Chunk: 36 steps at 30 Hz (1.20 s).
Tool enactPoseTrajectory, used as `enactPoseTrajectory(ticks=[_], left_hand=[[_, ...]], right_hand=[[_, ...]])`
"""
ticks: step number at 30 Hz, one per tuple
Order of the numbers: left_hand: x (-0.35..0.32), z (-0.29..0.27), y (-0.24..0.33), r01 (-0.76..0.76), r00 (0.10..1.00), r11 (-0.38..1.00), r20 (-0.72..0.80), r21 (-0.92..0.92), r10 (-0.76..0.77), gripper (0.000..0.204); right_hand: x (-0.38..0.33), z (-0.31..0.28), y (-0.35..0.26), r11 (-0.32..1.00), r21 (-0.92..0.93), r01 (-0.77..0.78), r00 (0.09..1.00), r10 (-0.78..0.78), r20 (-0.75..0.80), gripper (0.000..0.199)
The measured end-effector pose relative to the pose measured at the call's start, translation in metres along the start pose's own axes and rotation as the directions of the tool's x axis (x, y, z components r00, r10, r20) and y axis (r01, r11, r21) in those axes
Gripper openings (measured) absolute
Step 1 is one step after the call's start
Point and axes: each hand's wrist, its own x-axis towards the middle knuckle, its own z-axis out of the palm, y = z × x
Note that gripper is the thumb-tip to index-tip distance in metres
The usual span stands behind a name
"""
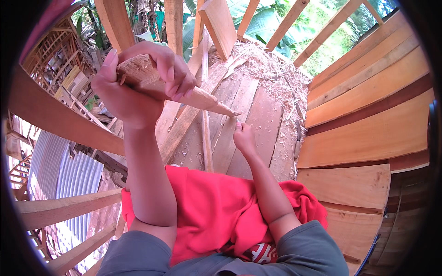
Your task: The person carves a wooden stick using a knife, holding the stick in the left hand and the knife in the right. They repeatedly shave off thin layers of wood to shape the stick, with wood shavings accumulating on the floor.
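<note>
Raised at the upper left, my left hand [154, 76] wraps its fingers around the thick, rough-cut end of a long wooden piece [200, 97]. The piece slants down to the right and narrows toward a tip in the middle of the view. Just below that tip is my right hand [245, 139], closed with its thumb pointing up at the wood. Whatever its fingers hold, if anything, is hidden. A red cloth [207, 195] with a white print lies over my lap beneath both forearms.
Curled wood shavings [281, 76] cover much of the plank floor [258, 112]. A long beam [186, 124] and a thin strip [206, 138] lie near my left arm. Wide boards [363, 133] line the right side. Wooden posts [174, 27] stand ahead; corrugated metal sheets [78, 170] lie outside, left.
</note>
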Motion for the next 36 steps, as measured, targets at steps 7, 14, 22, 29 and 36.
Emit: enactPoseTrajectory(ticks=[7, 14, 22, 29, 36], left_hand=[[-0.001, -0.002, 0.000, 0.019, 1.000, 1.000, 0.000, -0.013, -0.019, 0.057], [-0.002, 0.006, -0.001, 0.008, 1.000, 1.000, -0.020, -0.006, -0.008, 0.054], [-0.004, -0.001, 0.005, 0.029, 0.998, 0.998, -0.052, 0.052, -0.027, 0.050], [-0.002, 0.006, 0.004, 0.061, 0.997, 0.998, -0.057, 0.013, -0.060, 0.050], [0.001, 0.007, -0.005, 0.010, 0.993, 0.997, 0.118, -0.076, -0.001, 0.063]], right_hand=[[0.008, -0.007, 0.013, 0.935, 0.062, -0.349, 0.910, 0.322, 0.261, 0.036], [0.020, -0.023, 0.005, 0.914, -0.405, 0.028, 1.000, -0.023, 0.017, 0.031], [0.000, -0.032, -0.045, 0.676, -0.737, 0.011, 0.996, -0.069, -0.049, 0.027], [0.003, -0.040, -0.050, 0.569, -0.817, 0.090, 0.989, -0.150, 0.005, 0.023], [0.031, -0.076, -0.059, 0.296, -0.888, 0.352, 0.919, -0.289, 0.268, 0.017]])
